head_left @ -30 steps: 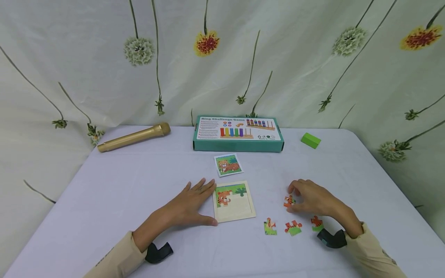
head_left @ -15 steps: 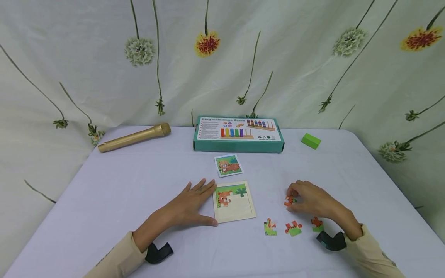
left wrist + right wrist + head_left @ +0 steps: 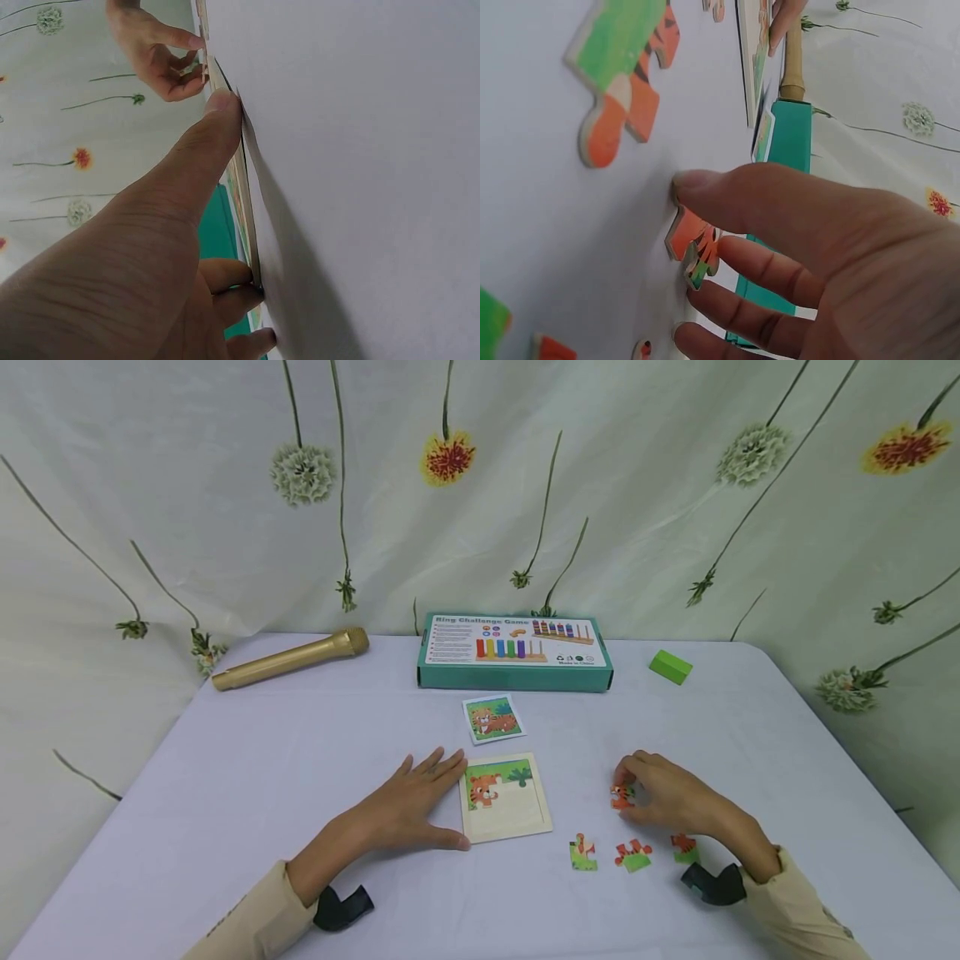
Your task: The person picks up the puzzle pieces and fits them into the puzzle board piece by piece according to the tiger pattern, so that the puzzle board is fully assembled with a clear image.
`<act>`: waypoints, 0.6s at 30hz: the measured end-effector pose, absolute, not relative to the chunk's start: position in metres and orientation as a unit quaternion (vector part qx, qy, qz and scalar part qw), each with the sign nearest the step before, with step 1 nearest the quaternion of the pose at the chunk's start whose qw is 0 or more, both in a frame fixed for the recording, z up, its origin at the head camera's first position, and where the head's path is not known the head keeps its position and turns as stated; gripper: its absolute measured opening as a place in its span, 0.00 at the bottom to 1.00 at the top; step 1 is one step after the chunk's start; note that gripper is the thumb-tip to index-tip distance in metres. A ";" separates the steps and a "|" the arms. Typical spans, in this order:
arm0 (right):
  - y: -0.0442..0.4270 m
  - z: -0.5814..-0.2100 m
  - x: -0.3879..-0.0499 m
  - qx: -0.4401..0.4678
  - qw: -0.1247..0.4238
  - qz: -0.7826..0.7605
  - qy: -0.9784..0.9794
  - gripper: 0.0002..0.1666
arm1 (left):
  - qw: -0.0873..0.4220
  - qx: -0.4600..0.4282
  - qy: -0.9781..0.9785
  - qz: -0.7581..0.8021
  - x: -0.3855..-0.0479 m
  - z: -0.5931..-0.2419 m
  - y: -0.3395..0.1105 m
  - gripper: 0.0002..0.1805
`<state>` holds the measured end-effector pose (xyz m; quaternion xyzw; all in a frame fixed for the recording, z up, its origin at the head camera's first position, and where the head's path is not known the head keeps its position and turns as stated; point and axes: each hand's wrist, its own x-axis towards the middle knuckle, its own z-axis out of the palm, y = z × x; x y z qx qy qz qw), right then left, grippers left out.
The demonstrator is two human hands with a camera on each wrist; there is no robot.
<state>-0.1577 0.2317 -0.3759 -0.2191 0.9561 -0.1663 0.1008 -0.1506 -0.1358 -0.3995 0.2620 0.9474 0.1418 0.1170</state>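
Observation:
My left hand [image 3: 416, 802] lies with spread, straight fingers along the left edge of a square wooden puzzle tray [image 3: 506, 832]. Thumb and fingertips touch its side, as the left wrist view shows too. Inside the tray are fitted pieces with a tiger's head and green leaves; its lower part is bare board. With thumb and fingers, my right hand [image 3: 671, 793] pinches an orange-striped puzzle piece [image 3: 622, 797] at the table, right of the tray. Nearer me lie loose puzzle pieces, a green-and-orange one [image 3: 582, 853], a striped one [image 3: 633, 857] and another [image 3: 684, 848] by the right wrist.
A picture card [image 3: 495, 718] with a tiger lies just behind the tray. Farther back are a teal game box [image 3: 515, 678], a gold microphone [image 3: 292, 661] and a green block [image 3: 671, 667]. More piece edges [image 3: 555, 347] show low in the right wrist view.
My right hand has shifted slightly left with the pinched puzzle piece, which has turned a little. My left hand has stayed at the tray's edge.

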 end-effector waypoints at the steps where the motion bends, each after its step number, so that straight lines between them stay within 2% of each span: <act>1: 0.232 -0.376 -0.158 -0.219 0.102 -0.169 0.955 0.19 | 0.117 0.262 0.947 0.142 -0.151 -0.400 -0.136 0.60; 15: 0.235 -0.379 -0.159 -0.215 0.124 -0.226 0.942 0.20 | 0.117 0.264 0.946 0.146 -0.150 -0.398 -0.136 0.60; 18: 0.237 -0.380 -0.160 -0.232 0.121 -0.240 0.935 0.17 | 0.117 0.264 0.946 0.147 -0.150 -0.398 -0.136 0.60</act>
